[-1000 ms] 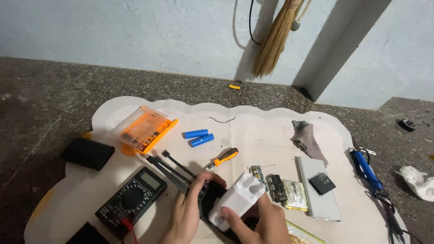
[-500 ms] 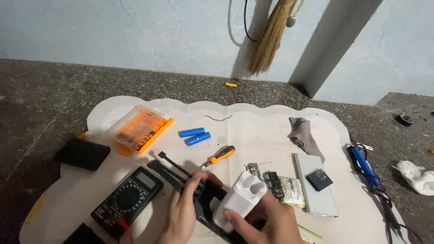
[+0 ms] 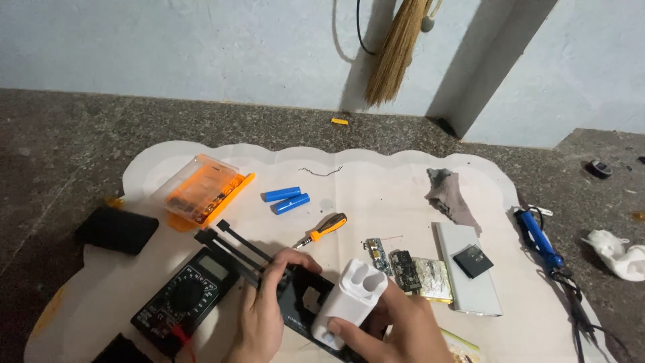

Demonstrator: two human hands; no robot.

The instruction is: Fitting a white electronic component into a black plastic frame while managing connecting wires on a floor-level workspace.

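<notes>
- The right hand (image 3: 396,329), at the bottom edge of the view, has its fingers curled around a white plastic battery holder (image 3: 349,302) with two round openings on top; the thumb presses its near face, so the grip is closed on it.
- The left hand (image 3: 265,312) sits just left of the holder, its fingers bent down onto a black flat device (image 3: 302,302) that lies under and beside the holder; whether they pinch it or only press on it cannot be told.
- Left of the left fingers lies a black multimeter (image 3: 185,296), with black strips (image 3: 232,245) crossing its upper corner and reaching the fingertips.
- Just beyond the fingers lies a small screwdriver with an orange handle (image 3: 326,228).
- Right of the right fingers lie small circuit boards (image 3: 396,259), then a silver power bank shell (image 3: 467,269) with a black square piece (image 3: 472,261) on it.
- Farther off lie two blue cylindrical cells (image 3: 285,199) side by side, and an orange bit case with a clear lid (image 3: 201,191) to their left.
- A grey rag (image 3: 450,195) lies far right, and a blue-handled tool (image 3: 537,235) at the mat's edge.
- Everything rests on a white scalloped mat (image 3: 376,181) on a dark speckled floor.
</notes>
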